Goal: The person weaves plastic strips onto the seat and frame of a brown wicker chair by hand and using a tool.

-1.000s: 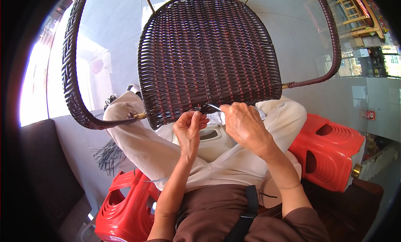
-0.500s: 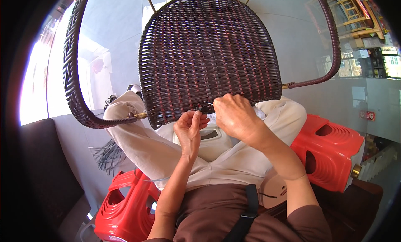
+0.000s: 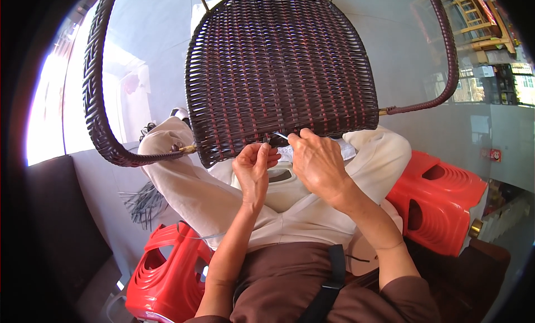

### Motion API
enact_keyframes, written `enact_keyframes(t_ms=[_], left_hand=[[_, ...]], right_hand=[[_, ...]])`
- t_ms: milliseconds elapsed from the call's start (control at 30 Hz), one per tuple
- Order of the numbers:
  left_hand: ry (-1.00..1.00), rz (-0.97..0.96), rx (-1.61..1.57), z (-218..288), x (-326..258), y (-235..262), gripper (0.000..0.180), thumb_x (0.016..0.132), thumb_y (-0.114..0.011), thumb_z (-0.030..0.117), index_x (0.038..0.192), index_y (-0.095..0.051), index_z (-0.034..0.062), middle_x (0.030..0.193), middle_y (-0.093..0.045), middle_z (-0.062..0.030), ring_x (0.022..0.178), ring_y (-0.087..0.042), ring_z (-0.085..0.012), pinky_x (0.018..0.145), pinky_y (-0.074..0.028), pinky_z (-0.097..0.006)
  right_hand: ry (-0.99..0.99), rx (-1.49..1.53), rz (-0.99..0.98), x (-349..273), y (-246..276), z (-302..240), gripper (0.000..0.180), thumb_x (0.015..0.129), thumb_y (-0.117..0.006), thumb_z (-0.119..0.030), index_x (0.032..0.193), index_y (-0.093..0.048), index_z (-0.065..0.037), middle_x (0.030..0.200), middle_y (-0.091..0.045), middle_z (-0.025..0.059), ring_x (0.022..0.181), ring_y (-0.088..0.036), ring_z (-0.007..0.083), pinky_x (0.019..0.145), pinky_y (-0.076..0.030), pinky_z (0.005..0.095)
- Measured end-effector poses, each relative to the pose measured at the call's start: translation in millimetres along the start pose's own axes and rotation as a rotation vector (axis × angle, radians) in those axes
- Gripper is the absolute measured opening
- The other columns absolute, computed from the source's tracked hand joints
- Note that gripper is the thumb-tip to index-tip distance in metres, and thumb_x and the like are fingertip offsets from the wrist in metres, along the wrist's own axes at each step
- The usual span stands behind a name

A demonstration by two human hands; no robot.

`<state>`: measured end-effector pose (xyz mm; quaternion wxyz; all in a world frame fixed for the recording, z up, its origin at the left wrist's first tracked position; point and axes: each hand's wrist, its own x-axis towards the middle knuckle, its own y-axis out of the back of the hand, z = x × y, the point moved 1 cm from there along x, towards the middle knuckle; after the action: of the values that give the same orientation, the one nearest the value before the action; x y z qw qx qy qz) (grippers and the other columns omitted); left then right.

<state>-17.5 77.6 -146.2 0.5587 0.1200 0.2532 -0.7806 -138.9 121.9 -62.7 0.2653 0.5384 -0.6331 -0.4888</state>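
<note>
A woven chair panel (image 3: 278, 61) of dark brown and reddish strands spans the space in front of me, its near edge above my lap. At that edge, the fingertips of my left hand (image 3: 252, 172) are pinched together on a short dark strand (image 3: 267, 140). Just beside them, my right hand (image 3: 320, 162) is closed around a slim tool with a shiny metal tip (image 3: 281, 136). The tip points left at the weave; its handle is hidden in my fist, so I cannot tell its exact kind.
Braided armrests curve out at the left (image 3: 95, 89) and right (image 3: 451, 61) of the panel. Red plastic stools lie at lower left (image 3: 161, 284) and right (image 3: 440, 203). A bundle of dark strips (image 3: 142, 205) is on the floor beside my left leg. Wooden furniture (image 3: 473, 16) stands far right.
My right hand has moved slightly right and down, and more of the metal tip shows. The left hand keeps its place at the edge. The panel has shifted very slightly.
</note>
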Motion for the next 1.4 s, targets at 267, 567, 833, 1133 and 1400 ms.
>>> enact_keyframes(t_ms=[267, 567, 833, 1133, 1400], left_hand=[[0.001, 0.006, 0.021, -0.3, 0.5, 1.4, 0.019, 0.089, -0.057, 0.013, 0.086, -0.059, -0.0057, 0.077, -0.065, -0.0114, 0.065, -0.065, -0.0168, 0.059, -0.052, -0.024], [-0.001, 0.009, 0.004, 1.3, -1.0, -1.8, 0.019, 0.089, -0.057, 0.013, 0.088, -0.059, -0.0059, 0.077, -0.065, -0.0119, 0.066, -0.065, -0.0170, 0.060, -0.052, -0.024], [-0.016, 0.016, 0.009, 0.7, -1.1, -1.9, 0.019, 0.089, -0.057, 0.013, 0.088, -0.059, -0.0067, 0.077, -0.065, -0.0124, 0.065, -0.065, -0.0168, 0.059, -0.052, -0.024], [-0.015, 0.018, -0.003, -0.5, -0.4, -1.6, 0.019, 0.089, -0.057, 0.012, 0.088, -0.059, -0.0063, 0.076, -0.065, -0.0120, 0.065, -0.065, -0.0165, 0.059, -0.052, -0.023], [-0.061, 0.043, 0.239, 17.1, -4.6, -2.9, 0.016, 0.089, -0.056, 0.011, 0.089, -0.059, -0.0049, 0.064, -0.060, -0.0066, 0.048, -0.053, -0.0076, 0.039, -0.040, -0.020]], right_hand=[[0.051, 0.126, 0.040, -3.6, -1.2, 14.9, 0.008, 0.079, -0.053, -0.006, 0.082, -0.058, -0.002, 0.069, -0.055, 0.0134, 0.064, -0.060, 0.0330, 0.055, -0.049, 0.0406], [-0.050, 0.130, 0.178, -21.9, -31.5, 6.3, 0.023, 0.078, -0.053, -0.002, 0.101, -0.057, 0.001, 0.081, -0.055, 0.0136, 0.065, -0.062, 0.0303, 0.055, -0.051, 0.0361], [-0.034, 0.288, 0.442, -30.8, -66.2, 8.4, 0.032, 0.078, -0.055, 0.005, 0.109, -0.059, 0.000, 0.074, -0.052, 0.0106, 0.061, -0.056, 0.0255, 0.053, -0.044, 0.0348], [0.052, 0.290, 0.613, -30.3, -102.5, 22.4, 0.043, 0.075, -0.057, 0.007, 0.116, -0.058, -0.004, 0.073, -0.052, 0.0067, 0.062, -0.054, 0.0220, 0.053, -0.045, 0.0326], [0.157, 0.348, 0.665, -26.6, -110.5, 32.2, 0.042, 0.075, -0.056, 0.010, 0.116, -0.057, -0.002, 0.073, -0.054, 0.0088, 0.060, -0.054, 0.0224, 0.053, -0.045, 0.0329]])
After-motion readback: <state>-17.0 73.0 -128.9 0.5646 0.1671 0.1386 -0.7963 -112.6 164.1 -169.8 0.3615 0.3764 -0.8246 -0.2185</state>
